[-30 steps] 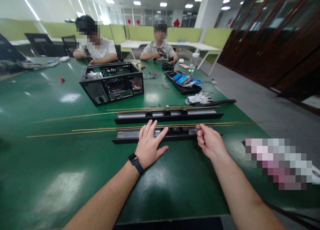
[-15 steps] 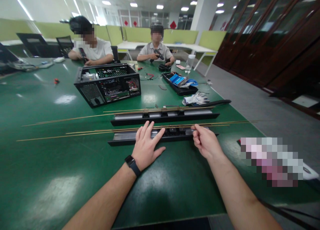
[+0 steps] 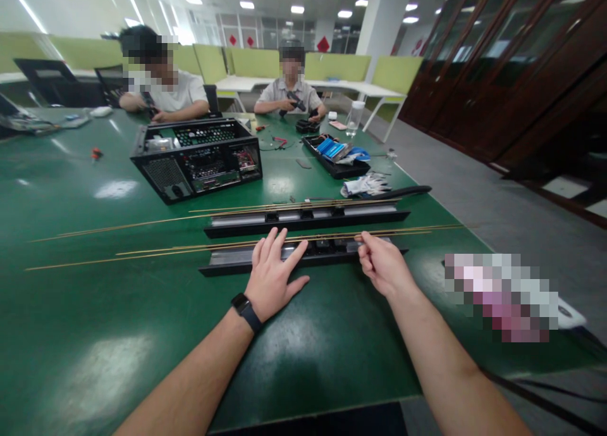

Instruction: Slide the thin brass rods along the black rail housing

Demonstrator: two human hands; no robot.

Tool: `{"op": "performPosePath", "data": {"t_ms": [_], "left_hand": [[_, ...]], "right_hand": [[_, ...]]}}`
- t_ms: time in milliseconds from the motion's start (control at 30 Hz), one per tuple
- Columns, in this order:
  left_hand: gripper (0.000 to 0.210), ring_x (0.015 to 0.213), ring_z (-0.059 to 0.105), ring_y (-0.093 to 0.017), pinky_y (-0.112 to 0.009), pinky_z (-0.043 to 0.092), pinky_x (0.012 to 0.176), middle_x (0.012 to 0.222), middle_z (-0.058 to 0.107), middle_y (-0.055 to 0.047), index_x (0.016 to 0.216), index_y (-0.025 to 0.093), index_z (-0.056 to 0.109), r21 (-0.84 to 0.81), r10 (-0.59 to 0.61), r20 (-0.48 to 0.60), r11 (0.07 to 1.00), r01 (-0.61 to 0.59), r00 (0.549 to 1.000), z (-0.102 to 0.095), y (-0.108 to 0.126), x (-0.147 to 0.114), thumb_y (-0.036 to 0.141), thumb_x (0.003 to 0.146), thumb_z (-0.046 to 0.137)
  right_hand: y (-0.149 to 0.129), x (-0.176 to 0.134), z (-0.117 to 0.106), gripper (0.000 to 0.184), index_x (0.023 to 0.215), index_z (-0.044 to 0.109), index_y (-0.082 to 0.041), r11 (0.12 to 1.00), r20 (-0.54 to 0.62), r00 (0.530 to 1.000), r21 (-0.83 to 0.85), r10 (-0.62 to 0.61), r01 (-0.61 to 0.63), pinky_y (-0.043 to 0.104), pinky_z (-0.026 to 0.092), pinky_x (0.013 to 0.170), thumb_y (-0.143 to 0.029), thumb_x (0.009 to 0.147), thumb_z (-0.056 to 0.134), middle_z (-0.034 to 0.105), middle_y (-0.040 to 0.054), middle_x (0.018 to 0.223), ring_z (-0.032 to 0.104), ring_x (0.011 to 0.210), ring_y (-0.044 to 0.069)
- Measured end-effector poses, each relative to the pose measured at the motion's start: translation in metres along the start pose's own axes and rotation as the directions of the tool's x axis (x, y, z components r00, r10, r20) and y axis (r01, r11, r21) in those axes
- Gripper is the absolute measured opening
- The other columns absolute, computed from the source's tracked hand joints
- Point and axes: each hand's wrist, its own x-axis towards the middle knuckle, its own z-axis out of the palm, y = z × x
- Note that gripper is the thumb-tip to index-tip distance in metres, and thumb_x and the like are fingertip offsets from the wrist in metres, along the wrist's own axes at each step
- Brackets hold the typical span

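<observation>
The left hand (image 3: 272,281) lies with fingers spread, grasping nothing, its fingertips over the near rods (image 3: 327,237) and covering part of the near rail (image 3: 332,257); whether the palm presses down on the rail cannot be told. The right hand (image 3: 385,265) has its fingers curled, thumb and forefinger pinching the same thin brass rods above that rail; how many are caught is too fine to see. The far ends of these rods fade into blur past the worktop's right edge. Both forearms are cut off by the bottom of the view.

Dark blocks inside the near rail are half covered by the hands and rods. The far rail (image 3: 303,223) lies just behind it, with the far rods (image 3: 265,207) along it; small bits at its back edge are hard to make out. A pixelated patch (image 3: 502,297) masks something by the worktop's right side, near the right arm. Two people sit opposite, their heads masked too.

The green worktop (image 3: 118,297) stretches bare to the left of the rails and from them to its near edge. Behind the rails, the computer case (image 3: 194,164) and the white gloves (image 3: 365,185) sit close by, narrowing the room there.
</observation>
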Motion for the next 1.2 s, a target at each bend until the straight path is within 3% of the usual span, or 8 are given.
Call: {"op": "performPosePath", "data": {"t_ms": [933, 1067, 1200], "left_hand": [[0.068, 0.150, 0.020, -0.038, -0.056, 0.023, 0.117, 0.160, 0.029, -0.016, 0.148, 0.033, 0.044, 0.079, 0.030, -0.008, 0.996, -0.029, 1.000, 0.003, -0.003, 0.000, 0.048, 0.086, 0.067], [0.068, 0.150, 0.021, -0.038, -0.057, 0.024, 0.117, 0.159, 0.029, -0.016, 0.148, 0.033, 0.044, 0.082, 0.033, -0.014, 0.996, -0.032, 0.999, 0.003, -0.003, -0.001, 0.048, 0.086, 0.066], [0.067, 0.150, 0.021, -0.038, -0.056, 0.024, 0.117, 0.159, 0.030, -0.017, 0.148, 0.032, 0.045, 0.079, 0.039, -0.015, 0.996, -0.038, 0.999, 0.003, -0.003, -0.001, 0.047, 0.086, 0.066]], "right_hand": [[-0.006, -0.001, 0.002, 0.018, 0.088, 0.061, -0.015, 1.000, -0.083, 0.997, -0.021, 0.002, -0.004, 0.014, 0.016, 0.026, -0.032, 0.093, 0.058, 0.053, -0.0047, 0.050, 0.036, 0.029, 0.005], [-0.010, 0.003, -0.004, 0.026, 0.084, 0.062, -0.015, 0.992, -0.088, 0.996, -0.123, 0.015, -0.026, 0.016, 0.016, 0.027, -0.039, 0.093, 0.057, 0.053, -0.0032, 0.047, 0.036, 0.027, 0.006], [-0.014, 0.002, -0.019, 0.035, 0.076, 0.060, -0.017, 0.947, -0.117, 0.990, -0.320, -0.075, 0.034, 0.018, 0.019, 0.028, -0.050, 0.090, 0.058, 0.052, -0.0028, 0.043, 0.036, 0.026, 0.007]]}}
